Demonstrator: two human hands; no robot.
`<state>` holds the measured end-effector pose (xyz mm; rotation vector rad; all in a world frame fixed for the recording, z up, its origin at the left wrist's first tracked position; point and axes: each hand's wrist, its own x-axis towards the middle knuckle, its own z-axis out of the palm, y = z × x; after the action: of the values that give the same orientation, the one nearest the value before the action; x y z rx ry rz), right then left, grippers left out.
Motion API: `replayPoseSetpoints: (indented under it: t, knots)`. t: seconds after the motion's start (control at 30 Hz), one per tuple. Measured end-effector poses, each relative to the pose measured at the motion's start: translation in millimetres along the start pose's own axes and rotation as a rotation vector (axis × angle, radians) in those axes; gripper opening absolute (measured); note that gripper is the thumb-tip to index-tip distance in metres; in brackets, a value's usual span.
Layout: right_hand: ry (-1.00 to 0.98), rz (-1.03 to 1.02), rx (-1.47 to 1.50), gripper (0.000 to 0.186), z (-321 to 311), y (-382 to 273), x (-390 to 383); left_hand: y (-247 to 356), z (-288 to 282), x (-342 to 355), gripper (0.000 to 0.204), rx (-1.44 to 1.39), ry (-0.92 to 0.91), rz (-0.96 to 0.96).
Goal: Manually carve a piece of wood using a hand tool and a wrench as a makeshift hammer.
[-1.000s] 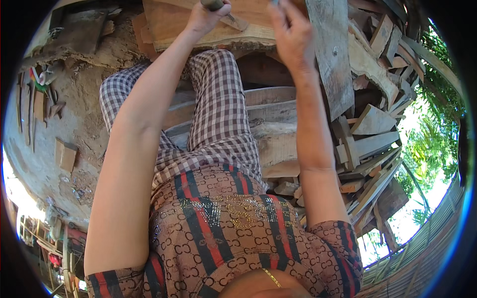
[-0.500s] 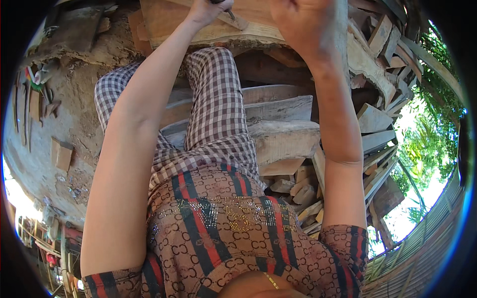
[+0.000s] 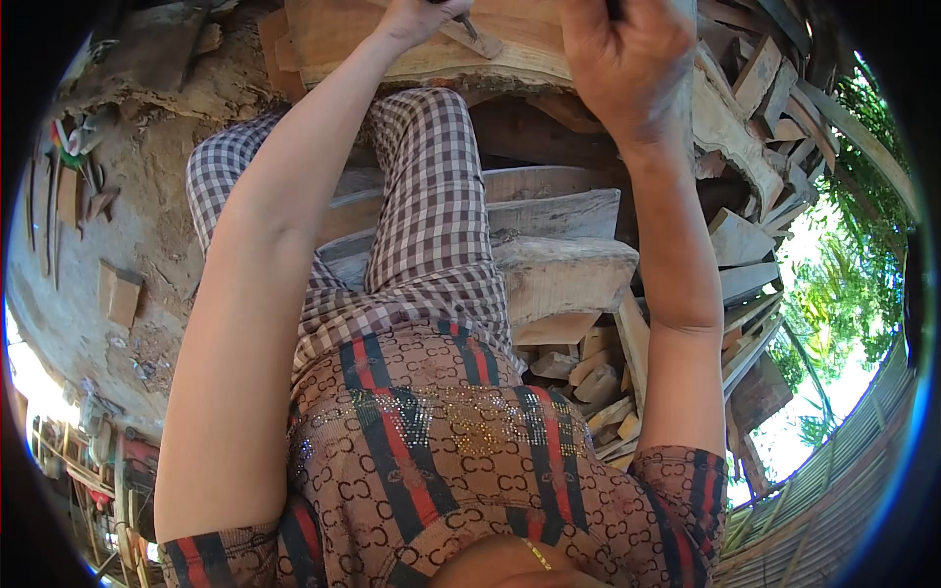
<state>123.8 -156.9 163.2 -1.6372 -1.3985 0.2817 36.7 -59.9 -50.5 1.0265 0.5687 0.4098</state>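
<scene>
At the top edge, my left hand point(image 3: 417, 22) is closed round a dark-handled tool with a thin metal shaft point(image 3: 470, 28). The shaft points down at a small strip of wood point(image 3: 477, 42) lying on a large light-brown board point(image 3: 529, 65). My right hand point(image 3: 627, 73) is raised over the right end of that board, with its fingers curled in. A dark bit shows between those fingers, but the picture's top edge cuts off whatever they grip.
Stacked wooden blocks point(image 3: 564, 279) lie beside my checked trouser legs point(image 3: 431, 196). Split wood point(image 3: 740, 240) is heaped at the right, with green leaves beyond. To the left, a loose block point(image 3: 120, 296) and several thin sticks lie on the bare ground point(image 3: 157, 245).
My right hand has come down and a little to the right, and is less blurred. The left hand keeps its hold on the tool, shifted slightly right in view.
</scene>
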Motion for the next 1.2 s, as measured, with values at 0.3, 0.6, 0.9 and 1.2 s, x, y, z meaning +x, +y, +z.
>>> replayPoseSetpoints:
  t: [0.3, 0.6, 0.9, 1.2]
  knots:
    - [-0.362, 0.320, -0.492, 0.023, -7.7, 53.7, -73.7, -13.5, -2.2, -5.5, 0.011, 0.130, 0.004, 0.133]
    - [-0.639, 0.827, -0.819, 0.029, -16.0, 125.9, -160.9, -9.2, -5.6, -8.7, 0.011, 0.577, -0.024, 0.071]
    - [-0.666, 0.785, -0.757, 0.025, 10.8, 118.8, -129.4, -15.8, 35.6, -65.6, 0.011, 0.189, -0.152, -0.076]
    - [-0.636, 0.748, -0.771, 0.023, 22.4, 118.5, -123.8, -5.7, -1.1, -0.9, 0.016, 0.284, 0.107, -0.015]
